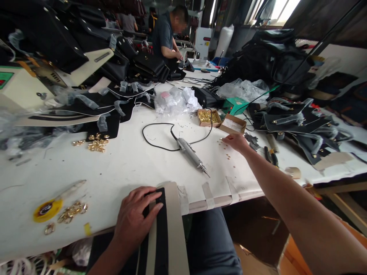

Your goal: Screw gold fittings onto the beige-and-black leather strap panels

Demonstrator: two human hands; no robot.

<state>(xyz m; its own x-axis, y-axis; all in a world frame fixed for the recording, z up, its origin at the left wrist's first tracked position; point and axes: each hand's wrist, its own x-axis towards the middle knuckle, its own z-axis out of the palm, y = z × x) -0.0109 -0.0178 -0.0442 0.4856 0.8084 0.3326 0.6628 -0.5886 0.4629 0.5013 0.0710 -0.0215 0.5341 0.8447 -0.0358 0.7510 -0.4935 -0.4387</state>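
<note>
Shows at the left edge of the frame a beige machine [17, 86], with black panels and clear plastic heaped around it. Shows at lower left a yellow disc [54, 209] on the white table [129, 164], just beside a cluster of gold rings [70, 214], and farther up, a pile of gold clasps [98, 145] near a black panel.

Rests the left hand [136, 212] at lower centre on top of a long beige panel [175, 225], with fingers slightly spread and fingertips and thumb laid on the black strip [162, 233]. Runs that panel from the table edge down to the bottom of the frame. Has at upper centre a person [164, 40] in a dark shirt, bent over work.

Lays a grey powered screwdriver [189, 151] near mid-frame, tip towards lower right, joined to a looping black cord.

Stretches the right hand [236, 142] right of centre, with fingers drawn together, down to small gold pieces [228, 156] scattered on the table, just below 2 cardboard boxes [204, 123]. Cannot tell a pinch from a mere touch there. Shows farther right pliers [272, 156], then stacked black panels [292, 122].
</note>
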